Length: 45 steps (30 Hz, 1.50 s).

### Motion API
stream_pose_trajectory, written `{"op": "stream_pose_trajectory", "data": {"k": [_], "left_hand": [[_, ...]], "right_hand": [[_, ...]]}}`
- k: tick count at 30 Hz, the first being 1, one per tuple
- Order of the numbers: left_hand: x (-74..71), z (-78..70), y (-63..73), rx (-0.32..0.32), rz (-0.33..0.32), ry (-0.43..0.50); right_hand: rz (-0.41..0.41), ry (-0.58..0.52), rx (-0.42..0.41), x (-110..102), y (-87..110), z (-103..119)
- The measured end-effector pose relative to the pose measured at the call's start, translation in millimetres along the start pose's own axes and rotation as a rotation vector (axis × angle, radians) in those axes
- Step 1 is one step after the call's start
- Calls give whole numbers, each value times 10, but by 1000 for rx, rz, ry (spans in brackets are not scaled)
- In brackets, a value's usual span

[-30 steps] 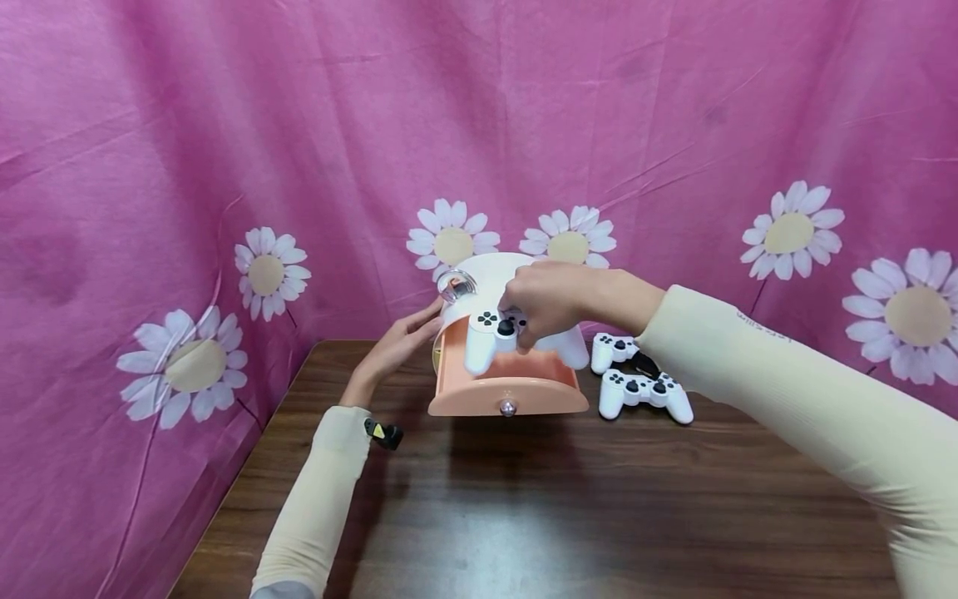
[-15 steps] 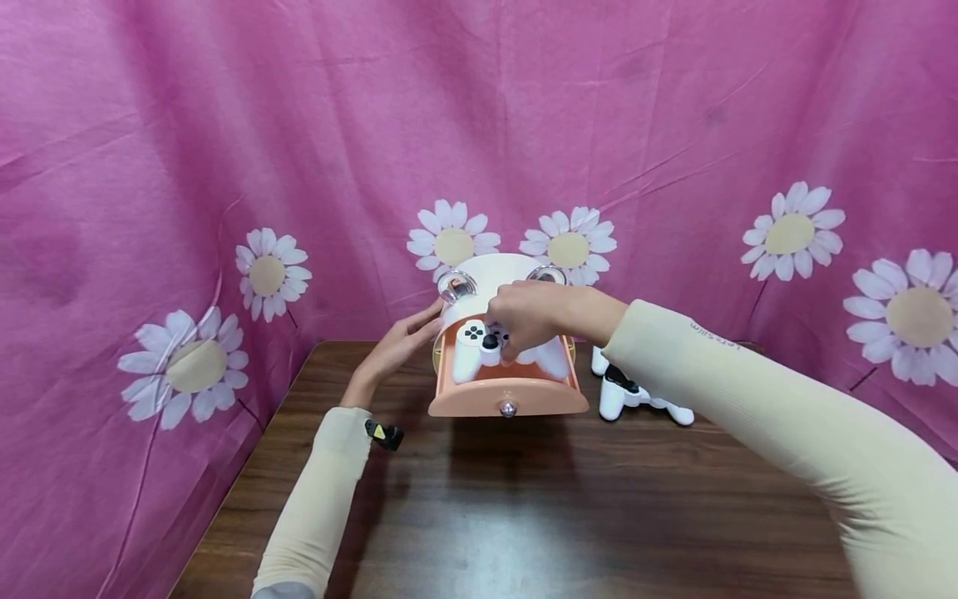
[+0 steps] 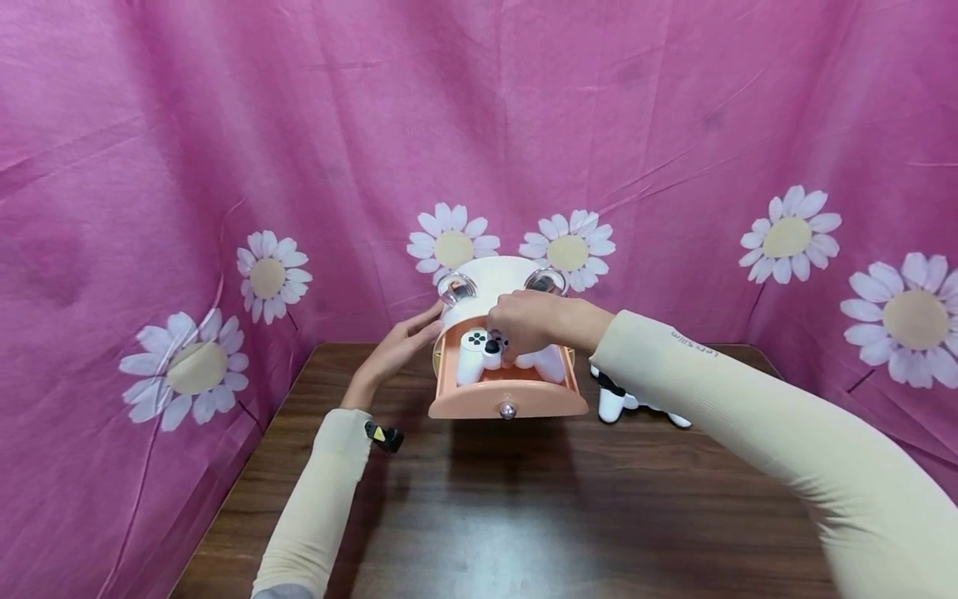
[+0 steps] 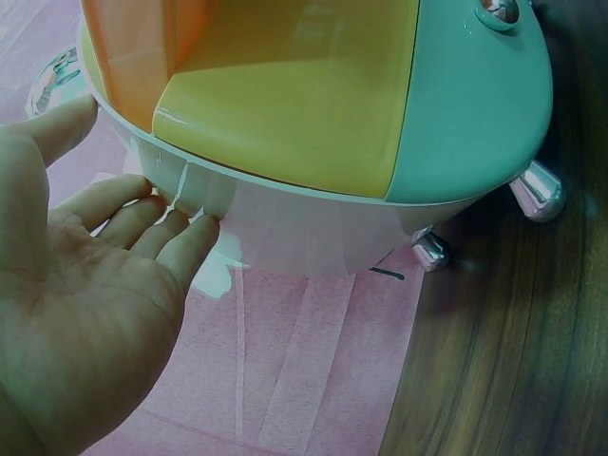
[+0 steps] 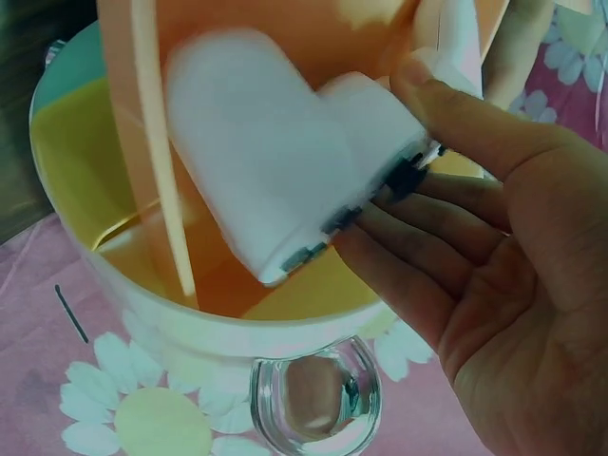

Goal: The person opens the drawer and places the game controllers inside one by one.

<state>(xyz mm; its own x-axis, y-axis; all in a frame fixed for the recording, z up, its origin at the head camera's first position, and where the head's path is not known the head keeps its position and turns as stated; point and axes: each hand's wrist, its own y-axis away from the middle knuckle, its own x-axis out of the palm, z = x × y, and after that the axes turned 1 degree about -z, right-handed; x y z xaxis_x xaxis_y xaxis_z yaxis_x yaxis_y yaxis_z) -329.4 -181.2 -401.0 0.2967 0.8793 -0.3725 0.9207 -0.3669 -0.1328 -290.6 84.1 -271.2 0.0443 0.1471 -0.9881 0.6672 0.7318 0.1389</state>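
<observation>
My right hand (image 3: 527,320) holds a white game controller (image 3: 471,364) with black buttons and sticks, low inside the pulled-out orange drawer (image 3: 467,404). The right wrist view shows thumb and fingers on opposite faces of the controller (image 5: 252,142), close to the drawer's side wall. The drawer has a silver knob and belongs to a rounded white box (image 3: 496,273). My left hand (image 3: 400,345) rests its fingers against the box's left side. From the left wrist view, the box's yellow (image 4: 294,104) and green (image 4: 475,114) front panels show below the orange drawer.
White controllers (image 3: 610,405) lie on the wooden table (image 3: 509,516) right of the box, partly hidden behind my right sleeve. Two shiny round ears (image 3: 457,289) stick up from the box. A pink flowered curtain (image 3: 337,166) hangs behind the table.
My right hand has moved left and down with the controller, from above the drawer to within it. The right ear of the box has come into sight. My left hand stays put.
</observation>
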Motion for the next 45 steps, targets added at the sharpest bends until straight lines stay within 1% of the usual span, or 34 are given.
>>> {"op": "stream_pose_trajectory", "data": {"k": [5,11,16,20,23,25,31,33,37,40,43,45], "left_hand": [[-5,2,-7,-4,-7,-6],[-5,1,5,-16,-6,-18],[0,15,3,-13,-8,-24],[8,13,-8,-13,-10,-29],[9,7,-6,-13,-5,-30],[6,8,-5,-15,-6,-31],[0,15,7,-16,-7,-28],[-6,15,11,-15,-8,-32],[0,15,14,-10,-8,-41],[-3,24,10,-1,-11,-42],[-1,33,4,1,-12,-41],[3,36,3,1,-11,-40]], "right_hand": [[0,-7,4,5,6,-12],[34,-20,14,-9,11,-6],[33,-11,-17,-46,44,-5],[2,10,-44,-100,112,0],[-58,33,-57,-137,185,10],[-114,27,-61,-155,239,20],[-339,-57,-54,-135,426,63],[-406,-62,-51,-105,492,81],[-490,-86,-24,-26,660,137],[-529,-121,8,52,776,196],[-577,-161,35,154,868,272],[-619,-172,39,232,915,331]]}}
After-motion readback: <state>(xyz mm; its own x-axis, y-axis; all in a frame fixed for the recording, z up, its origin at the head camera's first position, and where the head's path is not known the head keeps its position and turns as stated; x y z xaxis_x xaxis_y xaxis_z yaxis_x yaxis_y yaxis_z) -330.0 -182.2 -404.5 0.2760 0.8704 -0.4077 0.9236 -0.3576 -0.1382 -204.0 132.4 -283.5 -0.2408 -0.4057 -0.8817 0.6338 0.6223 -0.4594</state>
